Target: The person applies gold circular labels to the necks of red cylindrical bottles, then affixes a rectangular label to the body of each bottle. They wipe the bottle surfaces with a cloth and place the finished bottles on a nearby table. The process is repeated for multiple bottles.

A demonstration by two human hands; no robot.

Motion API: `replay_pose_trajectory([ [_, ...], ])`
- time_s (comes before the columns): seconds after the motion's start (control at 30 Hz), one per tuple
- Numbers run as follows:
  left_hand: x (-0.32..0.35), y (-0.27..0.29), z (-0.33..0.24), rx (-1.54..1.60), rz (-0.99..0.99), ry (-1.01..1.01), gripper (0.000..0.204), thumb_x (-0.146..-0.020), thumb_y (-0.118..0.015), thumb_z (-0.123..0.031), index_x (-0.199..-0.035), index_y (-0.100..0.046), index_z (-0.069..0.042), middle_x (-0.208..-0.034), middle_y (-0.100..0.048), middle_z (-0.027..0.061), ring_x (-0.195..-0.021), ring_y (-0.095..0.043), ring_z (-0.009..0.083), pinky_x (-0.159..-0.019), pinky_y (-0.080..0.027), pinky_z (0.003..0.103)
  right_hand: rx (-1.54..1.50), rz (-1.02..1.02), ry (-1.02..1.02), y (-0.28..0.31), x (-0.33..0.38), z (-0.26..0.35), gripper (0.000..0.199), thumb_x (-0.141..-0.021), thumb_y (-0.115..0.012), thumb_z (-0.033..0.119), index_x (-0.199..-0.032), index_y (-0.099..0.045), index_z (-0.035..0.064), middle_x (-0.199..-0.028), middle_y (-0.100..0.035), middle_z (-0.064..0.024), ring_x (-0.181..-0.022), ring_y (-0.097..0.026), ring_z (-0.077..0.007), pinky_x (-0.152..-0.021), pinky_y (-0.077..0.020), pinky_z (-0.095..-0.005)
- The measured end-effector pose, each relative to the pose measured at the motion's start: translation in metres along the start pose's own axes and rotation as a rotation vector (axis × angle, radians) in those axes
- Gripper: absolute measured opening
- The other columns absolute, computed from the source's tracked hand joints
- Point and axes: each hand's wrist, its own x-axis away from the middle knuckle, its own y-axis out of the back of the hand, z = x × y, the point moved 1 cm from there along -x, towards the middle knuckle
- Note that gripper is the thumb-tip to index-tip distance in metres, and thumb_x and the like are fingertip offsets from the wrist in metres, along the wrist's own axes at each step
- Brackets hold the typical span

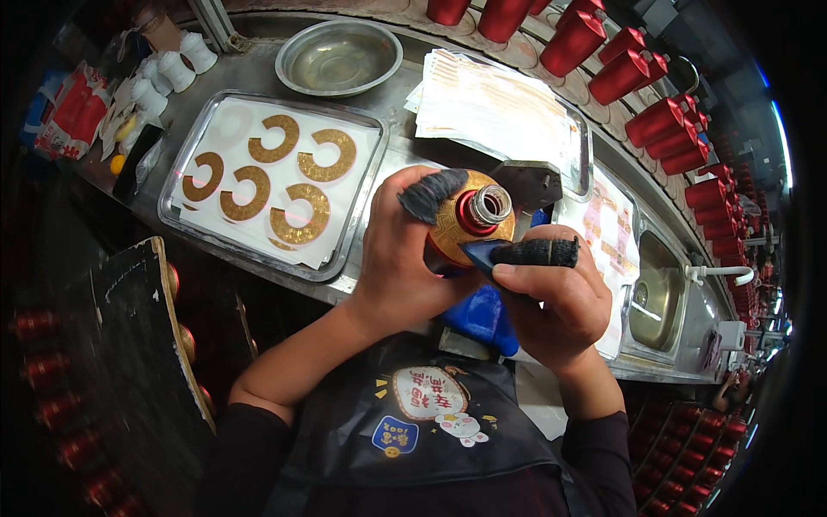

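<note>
**You are grasping a red bottle with a patterned gold shoulder and ridged clear neck point(446, 231)**

At the centre of the frame, the bottle is tilting its open mouth toward you. Your left hand point(398, 271) is grasping it from the left, while a dark, bristly tuft point(431, 196) is lying across that hand's fingers; you cannot tell how it is being held. Your right hand point(568, 297) is pinching a flat blue-tipped tool with a black wrapped handle point(543, 252), its tip appearing to touch the gold shoulder. At the left of the frame, a rectangular metal tray point(358, 211) is holding gold C-shaped pieces point(345, 159) on white sheets. At top centre, a round metal bowl point(300, 53) is sitting behind it. Glossy red bottles point(573, 45) are standing at upper right.
</note>
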Motion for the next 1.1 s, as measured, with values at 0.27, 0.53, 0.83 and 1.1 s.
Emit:
replay_pose_trajectory([
  [0.27, -0.003, 0.001, -0.007, -0.079, -0.007, -0.141, 0.087, -0.062, -0.091, -0.019, -0.139, -0.052, -0.007, -0.132, -0.052, 0.0183, -0.123, -0.055, 0.0388, -0.104, -0.046, 0.046, 0.017, -0.021, 0.006, -0.003, 0.003, 0.004, 0.030, -0.067, -0.079, -0.010, -0.093, -0.072, 0.0018, -0.083, -0.066, -0.0122, -0.078, -0.067, -0.0308, -0.071, -0.0539, -0.0375],
  [0.53, 0.000, 0.000, 0.004, 0.032, 0.099, -0.055, 0.090, -0.063, -0.093, -0.020, -0.140, -0.050, -0.006, -0.134, -0.049, 0.0179, -0.121, -0.056, 0.0389, -0.101, -0.049, 0.044, -0.012, -0.033, -0.032, -0.002, 0.009, 0.005, 0.031, -0.066, -0.079, -0.010, -0.094, -0.073, 0.0020, -0.084, -0.067, -0.0119, -0.079, -0.067, -0.0310, -0.071, -0.0535, -0.0377],
  [0.83, 0.002, 0.001, 0.006, 0.068, 0.152, -0.039, 0.085, -0.070, -0.090, -0.019, -0.141, -0.048, -0.002, -0.139, -0.047, 0.0166, -0.127, -0.054, 0.0325, -0.108, -0.045, 0.043, -0.056, -0.088, -0.023, -0.007, 0.010, 0.008, 0.033, -0.064, -0.074, -0.008, -0.095, -0.073, 0.0017, -0.088, -0.068, -0.0106, -0.079, -0.066, -0.0309, -0.070, -0.0536, -0.0384],
  [1.1, 0.025, -0.023, 0.006, 0.100, -0.163, 0.179, 0.084, -0.062, -0.099, -0.024, -0.130, -0.057, -0.002, -0.128, -0.051, 0.0140, -0.116, -0.059, 0.0286, -0.097, -0.052, 0.039, 0.019, -0.170, 0.065, -0.018, 0.029, 0.015, 0.028, -0.072, -0.074, 0.004, -0.100, -0.073, 0.0018, -0.088, -0.064, -0.0071, -0.090, -0.065, -0.0287, -0.072, -0.0551, -0.0363],
])
